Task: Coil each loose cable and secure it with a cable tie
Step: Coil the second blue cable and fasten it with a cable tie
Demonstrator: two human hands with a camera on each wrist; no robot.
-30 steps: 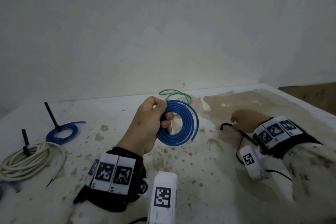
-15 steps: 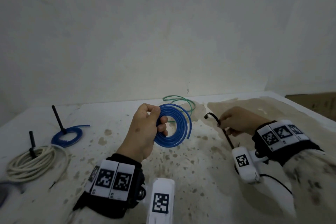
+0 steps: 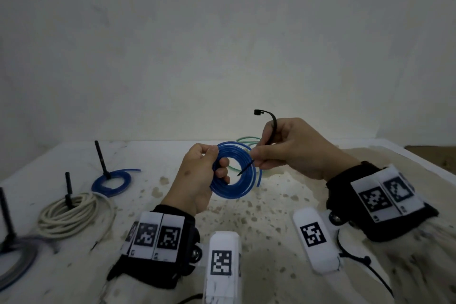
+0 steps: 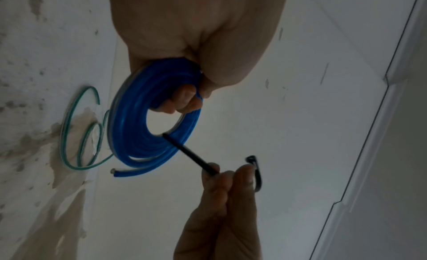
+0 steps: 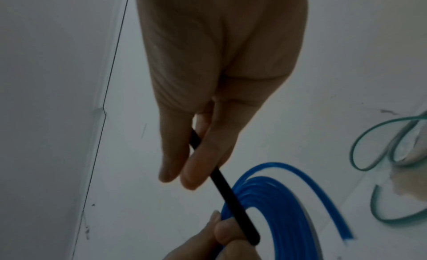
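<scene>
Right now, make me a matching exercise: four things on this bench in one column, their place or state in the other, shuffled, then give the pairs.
Things
1. blue coil
2. black cable tie
3. white rope coil
4. green cable

Places or states
A. lying loose on the table, behind the hands
B. gripped in the left hand, off the table
C. on the table at the left, already tied
D. pinched in the right hand, tip pointing into a coil

Pairs: 1-B, 2-D, 3-C, 4-A
</scene>
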